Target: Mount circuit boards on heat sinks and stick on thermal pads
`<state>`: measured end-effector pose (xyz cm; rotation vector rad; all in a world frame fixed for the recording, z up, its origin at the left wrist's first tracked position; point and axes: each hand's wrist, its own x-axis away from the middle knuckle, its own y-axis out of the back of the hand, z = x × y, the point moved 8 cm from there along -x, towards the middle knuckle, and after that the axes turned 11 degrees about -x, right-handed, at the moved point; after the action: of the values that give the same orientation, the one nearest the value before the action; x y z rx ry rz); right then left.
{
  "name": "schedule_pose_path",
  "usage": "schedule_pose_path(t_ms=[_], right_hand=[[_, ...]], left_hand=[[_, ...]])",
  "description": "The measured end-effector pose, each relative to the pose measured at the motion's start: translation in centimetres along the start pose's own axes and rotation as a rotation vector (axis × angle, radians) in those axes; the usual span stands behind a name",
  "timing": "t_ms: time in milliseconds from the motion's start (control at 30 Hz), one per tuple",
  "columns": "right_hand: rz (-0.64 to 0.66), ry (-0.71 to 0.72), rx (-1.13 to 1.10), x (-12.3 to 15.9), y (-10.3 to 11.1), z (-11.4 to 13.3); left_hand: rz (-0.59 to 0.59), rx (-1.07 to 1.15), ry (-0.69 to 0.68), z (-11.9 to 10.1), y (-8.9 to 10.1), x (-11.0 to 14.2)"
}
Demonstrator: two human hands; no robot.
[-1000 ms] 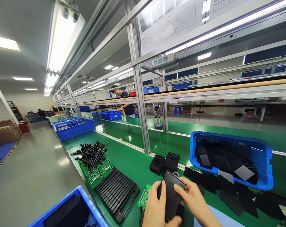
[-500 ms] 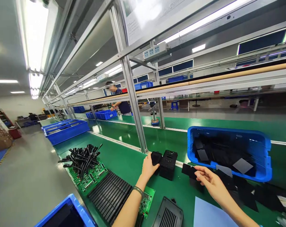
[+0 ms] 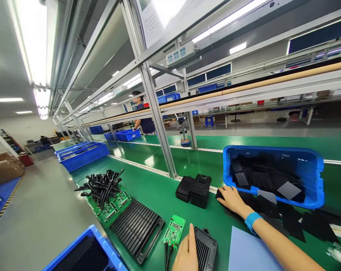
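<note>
My left hand, partly cut off by the bottom edge, lies along the left side of a black slotted housing. One of its fingers is stretched out, and nothing shows in its grasp. My right hand is palm down at the left end of the spread black sheets, its fingers bent over a small black sheet. Two stacks of black covers, a lower one and a taller one, stand between the hands and further back. Left of my left hand lies a green circuit board with black leads.
A blue basket of black sheets stands at right, with loose black sheets before it. A light-blue sheet lies in front. Leftward are a black finned panel, black cables and a blue bin. A metal post rises behind.
My left hand has let go of a black cover at the lower stack and moved down to the slotted housing. My right hand has gone from pinching a black sheet to lying palm down over one.
</note>
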<state>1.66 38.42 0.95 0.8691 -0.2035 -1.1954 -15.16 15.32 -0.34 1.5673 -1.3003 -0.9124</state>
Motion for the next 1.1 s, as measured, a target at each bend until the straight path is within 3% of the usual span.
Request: schedule_pose_path(t_ms=[67, 200, 300, 367, 433, 500, 633, 767, 900, 1000, 1100], right_hand=[[-0.071, 0.016, -0.025, 0.0, 1.2, 1.0], [-0.206, 0.050, -0.145, 1.7, 5.2, 4.9], [-0.213, 0.168, -0.253, 5.2, 7.4, 10.6], [-0.174, 0.360, -0.310, 8.2, 7.9, 15.2], [-0.118, 0.577, -0.214, 11.2, 7.5, 19.2], [-0.076, 0.735, -0.054, 13.3, 6.2, 21.5], [-0.053, 0.863, 0.142, 14.5, 4.0, 22.2], [-0.066, 0.925, 0.195, 15.0, 2.9, 21.8], [-0.131, 0.821, 0.071, 15.1, 3.3, 21.1], [-0.144, 0.462, -0.302, 13.3, 3.8, 18.7], [0.096, 0.079, -0.727, 11.6, 1.1, 16.1]], left_hand=[[-0.124, 0.036, 0.042, 0.1, 0.6, 0.5], [-0.394, 0.323, 0.075, 0.9, 5.2, 0.7], [-0.353, 0.801, 0.058, 1.0, 6.9, 0.0], [-0.279, 1.095, 0.052, 0.5, 7.0, -0.3], [-0.281, 1.206, 0.055, -0.1, 7.1, -0.3], [-0.351, 1.170, 0.068, -0.3, 7.4, 0.2], [-0.414, 1.105, 0.065, -0.7, 7.7, 1.1], [-0.376, 1.266, 0.007, -1.3, 7.5, 1.3], [-0.364, 1.333, -0.045, -1.7, 7.7, 1.3], [-0.336, 1.271, -0.088, -2.0, 8.1, 1.3], [-0.347, 0.962, -0.155, -2.3, 8.6, 1.6]])
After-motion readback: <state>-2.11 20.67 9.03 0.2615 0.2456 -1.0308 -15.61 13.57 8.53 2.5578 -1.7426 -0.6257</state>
